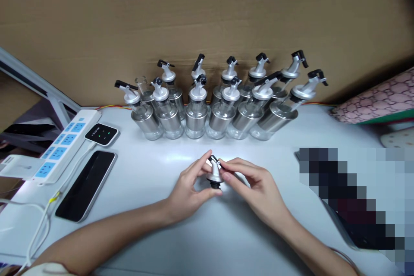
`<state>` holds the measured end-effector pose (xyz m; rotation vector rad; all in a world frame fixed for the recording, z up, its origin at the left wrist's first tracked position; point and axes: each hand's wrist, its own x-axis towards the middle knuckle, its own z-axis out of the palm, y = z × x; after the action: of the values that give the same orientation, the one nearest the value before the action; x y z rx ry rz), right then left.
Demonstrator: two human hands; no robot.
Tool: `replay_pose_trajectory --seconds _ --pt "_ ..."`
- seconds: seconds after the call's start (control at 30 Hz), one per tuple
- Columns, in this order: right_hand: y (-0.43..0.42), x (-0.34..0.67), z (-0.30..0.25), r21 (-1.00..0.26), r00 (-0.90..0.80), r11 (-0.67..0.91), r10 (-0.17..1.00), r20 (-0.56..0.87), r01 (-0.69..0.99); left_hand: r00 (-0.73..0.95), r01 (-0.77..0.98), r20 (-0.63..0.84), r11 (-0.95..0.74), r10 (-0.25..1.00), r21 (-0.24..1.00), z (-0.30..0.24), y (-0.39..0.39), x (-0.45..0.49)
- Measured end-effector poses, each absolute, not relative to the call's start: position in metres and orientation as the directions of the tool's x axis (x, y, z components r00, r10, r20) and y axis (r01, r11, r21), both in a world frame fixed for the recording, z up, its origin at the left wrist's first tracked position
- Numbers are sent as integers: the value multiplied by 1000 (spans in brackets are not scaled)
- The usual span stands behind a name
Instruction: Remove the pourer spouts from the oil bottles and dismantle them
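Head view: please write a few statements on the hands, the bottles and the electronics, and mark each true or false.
1. The left hand and right hand both touch the silver-and-black pourer spout. True.
2. All the clear glass, metal-banded bottles wear spouts. False: the leftmost back-row bottle has none.
3. The black-screened phone lies on top of the white power strip with blue sockets. False: the phone lies on the pale table beside the power strip.
4. The square black-topped device shows small green lights. True.
5. The handled pourer spout sits in a bottle. False: the pourer spout is apart from the bottles.
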<state>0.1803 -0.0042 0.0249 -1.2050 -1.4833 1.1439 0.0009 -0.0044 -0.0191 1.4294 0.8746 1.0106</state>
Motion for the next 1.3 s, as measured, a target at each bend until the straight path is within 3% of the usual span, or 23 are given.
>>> replay_pose_trajectory --seconds 0.2,0.33,0.53,0.8,0.9,1.0,1.1,1.17,1.23,1.3 --pt "-8 178 25 -972 -142 106 987 77 209 324 -64 -18 40 946 997 -12 -4 4" --pt "-9 176 22 -954 -141 122 986 86 273 298 -1 0 1 955 1000 -11 -2 7" --pt "-14 172 14 -890 -223 144 973 50 432 352 249 306 -404 884 880 -17 -5 4" --pt "-17 175 17 -844 -331 249 939 90 476 396 443 406 -558 824 702 -13 -7 4" --pt "-19 175 17 -864 -349 241 933 81 442 416 469 535 -678 735 566 -10 -4 0" --pt "-20 173 18 -862 -360 274 926 116 426 465 523 651 -779 601 345 -6 0 -5" --pt "-20 173 20 -843 -419 380 884 209 382 537 543 681 -822 498 172 1 1 -8" --pt "-19 175 22 -820 -418 454 858 298 349 552 507 711 -852 436 129 12 2 -10" --pt "-16 178 24 -802 -351 488 860 372 346 483 450 792 -882 373 140 28 8 -15" --pt "-13 183 24 -814 -236 453 890 390 363 264 423 902 -882 341 210 51 25 -28"
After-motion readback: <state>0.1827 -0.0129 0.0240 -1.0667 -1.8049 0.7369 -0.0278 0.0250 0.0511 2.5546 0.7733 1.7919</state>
